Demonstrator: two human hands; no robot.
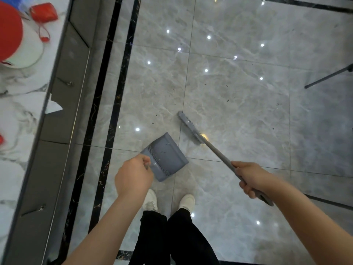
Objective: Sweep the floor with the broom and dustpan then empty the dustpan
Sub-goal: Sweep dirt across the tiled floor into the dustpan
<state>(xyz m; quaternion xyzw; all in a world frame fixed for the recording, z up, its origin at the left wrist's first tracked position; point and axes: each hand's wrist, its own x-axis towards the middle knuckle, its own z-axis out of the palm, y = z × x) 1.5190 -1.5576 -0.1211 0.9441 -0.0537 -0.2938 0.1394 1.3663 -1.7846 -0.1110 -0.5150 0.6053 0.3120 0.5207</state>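
Specks dot the floor at frame centre; a cabinet flanks the left. One left hand clenches the single dustpan; one right hand clenches the single broom.

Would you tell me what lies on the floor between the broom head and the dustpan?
In the head view, only bare grey tile with a grout line and a few dark specks of debris separates the broom head from the dustpan.

A single wide-angle head view looks steeply down from standing height at the floor. Both forearms reach in from the near edge, shoes almost directly below. A desk edge runs along the left; straight lines bow near the frame's edges.
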